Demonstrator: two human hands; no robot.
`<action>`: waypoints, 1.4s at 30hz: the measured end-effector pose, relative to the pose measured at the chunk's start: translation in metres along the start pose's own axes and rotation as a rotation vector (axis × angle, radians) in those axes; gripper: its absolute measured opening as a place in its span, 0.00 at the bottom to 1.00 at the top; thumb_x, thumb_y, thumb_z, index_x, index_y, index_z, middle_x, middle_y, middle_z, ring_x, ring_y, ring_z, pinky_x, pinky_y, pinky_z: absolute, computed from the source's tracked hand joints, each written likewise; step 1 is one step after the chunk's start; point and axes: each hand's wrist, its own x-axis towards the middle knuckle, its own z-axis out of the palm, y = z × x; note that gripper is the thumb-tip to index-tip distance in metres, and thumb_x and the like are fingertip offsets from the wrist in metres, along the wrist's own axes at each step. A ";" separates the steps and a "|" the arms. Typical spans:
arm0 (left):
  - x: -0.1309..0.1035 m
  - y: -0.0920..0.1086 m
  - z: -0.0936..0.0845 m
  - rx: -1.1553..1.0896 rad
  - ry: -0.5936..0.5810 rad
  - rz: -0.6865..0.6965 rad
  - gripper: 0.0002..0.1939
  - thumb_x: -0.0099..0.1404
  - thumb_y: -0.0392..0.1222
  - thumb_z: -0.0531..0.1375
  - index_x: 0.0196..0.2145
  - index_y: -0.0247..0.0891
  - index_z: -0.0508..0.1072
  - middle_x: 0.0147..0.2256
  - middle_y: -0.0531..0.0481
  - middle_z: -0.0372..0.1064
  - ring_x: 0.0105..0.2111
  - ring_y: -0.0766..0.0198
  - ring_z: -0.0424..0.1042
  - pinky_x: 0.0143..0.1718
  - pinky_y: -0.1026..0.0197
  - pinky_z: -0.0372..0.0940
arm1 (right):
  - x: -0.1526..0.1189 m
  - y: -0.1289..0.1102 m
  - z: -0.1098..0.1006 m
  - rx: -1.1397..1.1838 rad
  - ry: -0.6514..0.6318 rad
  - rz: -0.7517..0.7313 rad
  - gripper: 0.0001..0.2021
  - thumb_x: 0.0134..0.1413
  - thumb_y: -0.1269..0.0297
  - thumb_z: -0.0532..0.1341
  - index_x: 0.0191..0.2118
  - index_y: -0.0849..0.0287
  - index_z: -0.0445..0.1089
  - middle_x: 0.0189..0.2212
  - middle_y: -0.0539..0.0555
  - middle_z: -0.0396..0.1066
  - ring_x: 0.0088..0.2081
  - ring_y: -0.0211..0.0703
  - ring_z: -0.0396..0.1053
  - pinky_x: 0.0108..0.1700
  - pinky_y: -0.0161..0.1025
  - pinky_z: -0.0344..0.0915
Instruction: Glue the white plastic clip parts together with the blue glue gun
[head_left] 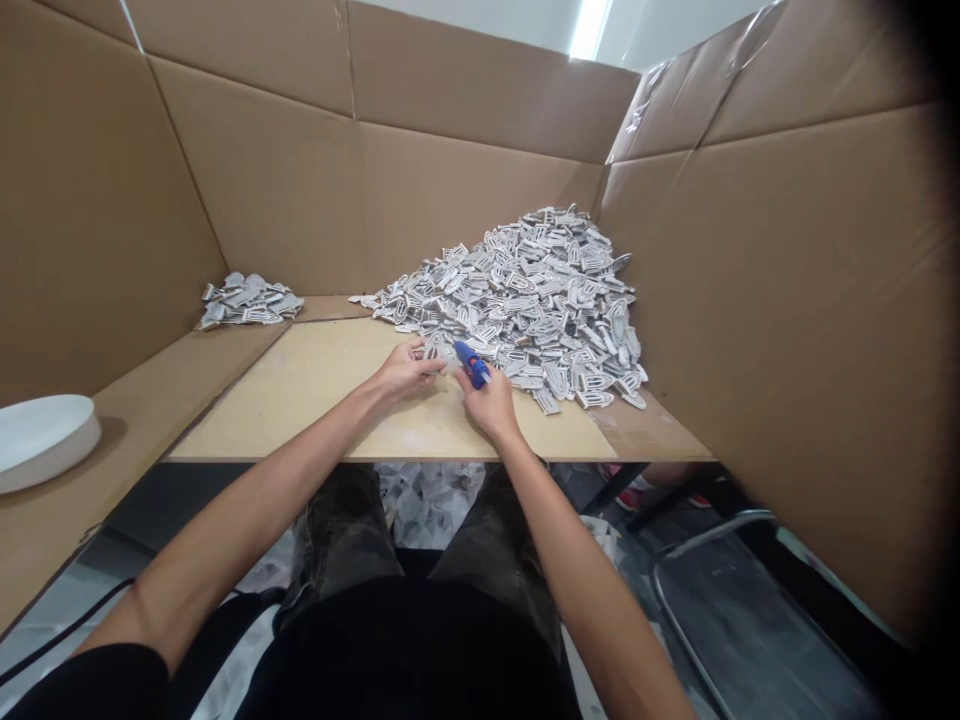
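Over the pale yellow board (300, 385), my left hand (409, 368) pinches a small grey-white slotted piece (435, 350). Close on its right, my right hand (489, 398) is wrapped round a blue tool (471, 364) with a small red part; the tool points up and left, near the held piece. Whether tool and piece touch is too small to tell. Just beyond both hands rises a large pile of similar grey-white pieces (525, 290).
A smaller heap of pieces (251, 300) lies at the back left. A white bowl (49, 440) stands at the left edge. Cardboard walls (277, 190) enclose the work surface. Below right are a metal-framed chair (742, 590) and part of another person's foot (634, 497).
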 end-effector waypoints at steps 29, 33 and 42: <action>-0.016 0.005 0.013 0.175 -0.272 -0.026 0.23 0.58 0.57 0.76 0.33 0.33 0.78 0.28 0.42 0.76 0.21 0.67 0.66 0.22 0.65 0.58 | -0.006 -0.009 -0.004 -0.074 0.061 -0.137 0.12 0.68 0.52 0.58 0.37 0.54 0.68 0.34 0.55 0.73 0.39 0.50 0.69 0.45 0.42 0.64; -0.007 0.003 0.013 0.038 -0.090 -0.085 0.17 0.63 0.49 0.74 0.35 0.37 0.71 0.27 0.49 0.72 0.22 0.67 0.70 0.25 0.66 0.62 | -0.006 -0.013 -0.005 -0.007 0.110 -0.098 0.18 0.67 0.45 0.60 0.34 0.54 0.69 0.32 0.54 0.73 0.37 0.48 0.69 0.44 0.42 0.64; -0.004 0.013 0.010 -0.058 0.102 -0.126 0.15 0.67 0.43 0.69 0.36 0.40 0.65 0.23 0.56 0.65 0.17 0.70 0.63 0.19 0.69 0.52 | -0.010 -0.015 -0.005 0.064 0.034 -0.102 0.21 0.63 0.42 0.64 0.31 0.55 0.70 0.29 0.52 0.73 0.32 0.46 0.67 0.42 0.41 0.67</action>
